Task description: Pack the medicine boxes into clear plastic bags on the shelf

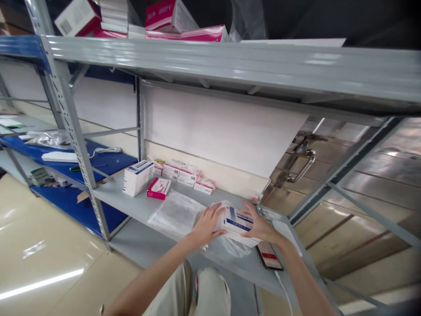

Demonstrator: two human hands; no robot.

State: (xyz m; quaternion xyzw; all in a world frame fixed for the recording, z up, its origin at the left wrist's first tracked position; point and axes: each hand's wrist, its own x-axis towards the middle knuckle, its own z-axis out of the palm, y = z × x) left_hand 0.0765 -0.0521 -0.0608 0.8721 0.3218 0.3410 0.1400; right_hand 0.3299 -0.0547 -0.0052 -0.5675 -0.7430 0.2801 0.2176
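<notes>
A bundle of white-and-blue boxes [237, 219] sits partly inside a clear plastic bag [235, 246] on the grey shelf. At its left end, my left hand [207, 224] is closed on the bag, with the thumb near the box edge. My right hand [259, 226] grips the bundle's right end, fingers and thumb spread along it. A phone [269, 256] with a lit screen lies below my right wrist, a white cable [283, 287] running from it. Flat clear plastic bags [176, 211] are spread left of my left hand.
Further left stand a stack of white-and-blue boxes [137, 177] and a pink box [159, 188]. Wrapped pink-and-white boxes [187, 174] line the back. An upper shelf beam [210, 57] crosses overhead; a metal upright [75, 127] stands left. A power strip [62, 156] lies on the neighbouring blue shelf.
</notes>
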